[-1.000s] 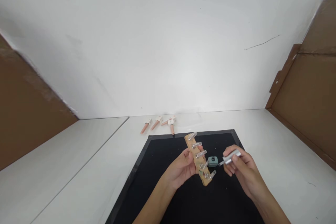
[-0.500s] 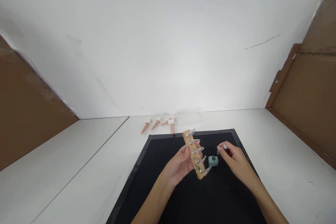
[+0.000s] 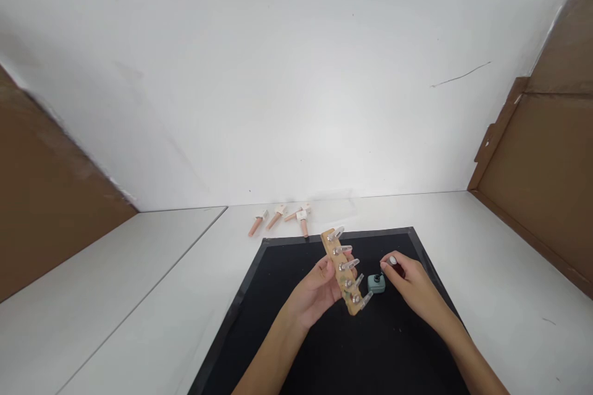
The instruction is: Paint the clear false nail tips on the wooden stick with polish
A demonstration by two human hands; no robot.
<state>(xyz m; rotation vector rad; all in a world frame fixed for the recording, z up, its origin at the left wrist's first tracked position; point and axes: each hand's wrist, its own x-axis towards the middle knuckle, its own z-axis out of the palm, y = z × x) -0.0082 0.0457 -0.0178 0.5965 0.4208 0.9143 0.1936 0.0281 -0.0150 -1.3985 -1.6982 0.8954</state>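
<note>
My left hand (image 3: 319, 291) is closed round a wooden nail tip stand (image 3: 337, 260), tilted and raised over the black mat. Several clear false nail tips (image 3: 350, 264) stick out from it toward the right. In my right hand (image 3: 407, 278), thumb and fingers pinch a nail polish brush by its pale-ended cap (image 3: 393, 260). Its dark bristle end is at the mouth of a small teal polish bottle (image 3: 376, 284), which stands uncapped on the mat between my hands. Whether the bristles touch the bottle's rim, I cannot tell.
Several white-and-peach bottles (image 3: 302, 222) lie on the white table beyond the black mat (image 3: 389, 345). A white wall (image 3: 296, 86) rises behind them. Brown cardboard panels stand at the left (image 3: 50, 191) and right (image 3: 546, 185).
My right hand has tipped the brush cap a little to the left, and its bristle end is closer to the bottle's mouth. The left hand and the stand have hardly moved.
</note>
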